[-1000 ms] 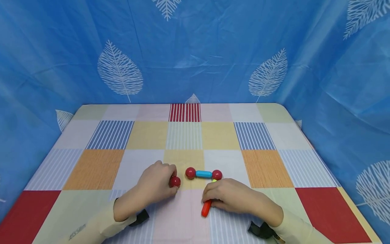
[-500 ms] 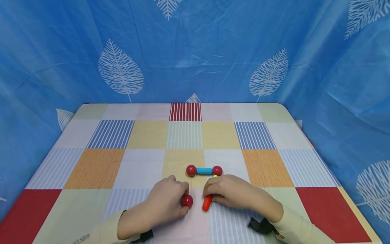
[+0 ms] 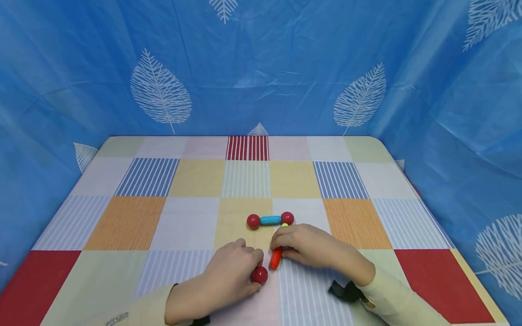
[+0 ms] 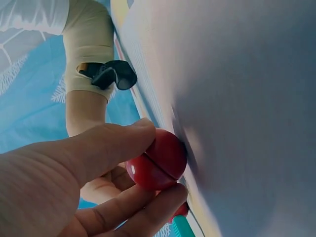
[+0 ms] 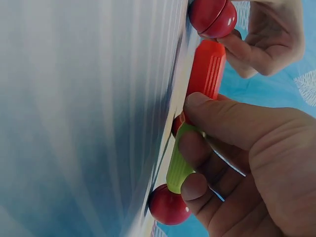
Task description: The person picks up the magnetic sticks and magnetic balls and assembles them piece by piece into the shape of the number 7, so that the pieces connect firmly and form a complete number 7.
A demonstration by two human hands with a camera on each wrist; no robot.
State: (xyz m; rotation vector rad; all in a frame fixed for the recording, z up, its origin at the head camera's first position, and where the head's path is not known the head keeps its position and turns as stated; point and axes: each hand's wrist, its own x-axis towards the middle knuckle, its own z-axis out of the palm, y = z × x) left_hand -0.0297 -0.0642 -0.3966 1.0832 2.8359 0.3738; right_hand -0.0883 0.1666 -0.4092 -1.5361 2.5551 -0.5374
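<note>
In the head view my left hand [image 3: 228, 271] pinches a red ball [image 3: 259, 275] between thumb and fingers; a seam line shows on the ball in the left wrist view. Close by, my right hand [image 3: 307, 246] holds a red rod [image 3: 276, 258] and a yellow-green rod [image 5: 178, 170] where they meet end to end. The red rod's free end lies just short of the held ball. At its far end the yellow-green rod meets another red ball [image 3: 287, 218]. From that ball a blue rod [image 3: 270, 220] runs left to a further red ball [image 3: 253, 221].
A patchwork-patterned cloth [image 3: 195, 222] covers the table. Blue curtains [image 3: 261, 68] with white leaf prints hang behind it and along both sides. Dark straps [image 3: 345, 291] sit at the wrists, over light sleeves.
My left hand has carried its red ball rightward and nearer the person, up to the red rod's end. The right hand and the rods with their balls have shifted slightly away from the person.
</note>
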